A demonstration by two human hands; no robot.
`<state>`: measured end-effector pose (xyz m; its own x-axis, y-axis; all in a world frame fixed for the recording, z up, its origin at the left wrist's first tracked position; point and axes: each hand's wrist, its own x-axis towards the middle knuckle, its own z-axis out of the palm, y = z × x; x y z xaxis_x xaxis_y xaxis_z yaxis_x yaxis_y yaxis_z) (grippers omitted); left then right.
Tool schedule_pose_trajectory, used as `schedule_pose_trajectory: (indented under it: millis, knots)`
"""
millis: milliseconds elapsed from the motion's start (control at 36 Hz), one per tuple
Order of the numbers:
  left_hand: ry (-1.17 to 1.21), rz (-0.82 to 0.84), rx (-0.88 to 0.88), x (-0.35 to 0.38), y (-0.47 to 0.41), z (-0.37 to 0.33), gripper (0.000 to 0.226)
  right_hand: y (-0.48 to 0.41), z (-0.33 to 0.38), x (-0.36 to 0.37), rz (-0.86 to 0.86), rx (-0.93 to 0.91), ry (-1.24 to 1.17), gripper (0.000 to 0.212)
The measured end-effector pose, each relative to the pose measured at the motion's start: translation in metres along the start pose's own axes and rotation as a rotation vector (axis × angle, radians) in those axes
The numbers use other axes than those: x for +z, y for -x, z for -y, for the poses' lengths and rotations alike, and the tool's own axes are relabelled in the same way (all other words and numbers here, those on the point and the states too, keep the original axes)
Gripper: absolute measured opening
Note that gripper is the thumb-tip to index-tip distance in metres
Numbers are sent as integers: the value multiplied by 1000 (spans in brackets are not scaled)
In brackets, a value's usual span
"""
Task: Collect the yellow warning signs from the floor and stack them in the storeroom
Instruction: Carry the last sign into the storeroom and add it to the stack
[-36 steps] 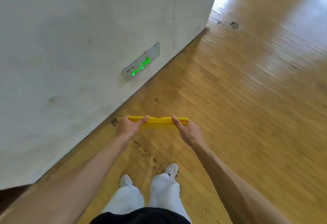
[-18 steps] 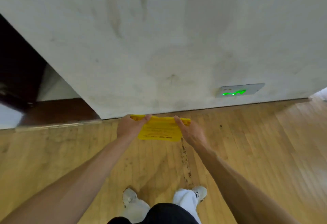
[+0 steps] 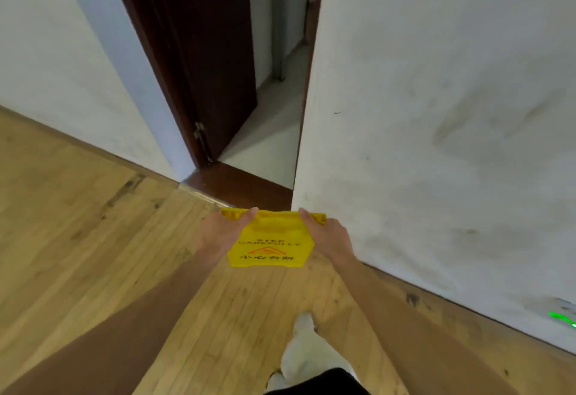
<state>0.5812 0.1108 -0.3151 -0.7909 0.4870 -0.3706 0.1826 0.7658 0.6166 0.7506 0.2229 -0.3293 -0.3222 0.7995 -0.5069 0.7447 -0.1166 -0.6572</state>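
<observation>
A folded yellow warning sign (image 3: 270, 246) reading "STEP CAREFULLY" with a red triangle hangs in front of me above the wooden floor. My left hand (image 3: 219, 234) grips its top left edge and my right hand (image 3: 327, 235) grips its top right edge. The sign's printed face is turned up toward me. It hangs just before a dark wooden threshold (image 3: 240, 186) of an open doorway.
A dark brown door (image 3: 202, 51) stands open inward on the left of the doorway, with pale floor (image 3: 268, 142) beyond. A white wall (image 3: 436, 114) rises close on my right, bearing a green-lit plate (image 3: 562, 320) near the floor. Another white wall (image 3: 62, 67) is on the left.
I have turned left along the wall, and the doorway now lies straight ahead. The green-lit plate has slid to the far right. Both hands keep holding the sign, whose face now shows more fully.
</observation>
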Motion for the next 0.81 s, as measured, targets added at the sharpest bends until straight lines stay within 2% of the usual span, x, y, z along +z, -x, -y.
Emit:
schedule_pose_trajectory:
  millis: [83,222,333,556,722,806]
  knots:
    - [-37,-58,-38,-22,-34,10,88,-22,33,25,30,-22,42,92]
    - [-105,-29,-41,-44,-105,9,79,-71,76,58,44,-10,19,90]
    - [-120,-45,-67,-56,-162,4,60,-124,112,75,61,11,28,81]
    - [-87,4,-177,-91,-265,-9,68,-200,195,109,126,49,47,84]
    - [-58,-46,-147,-120,-330,-34,64,-246,253,119,128,27,103,89]
    - [-46,-51,-130,-131,-360,-48,55,-268,281,121,109,-9,125,88]
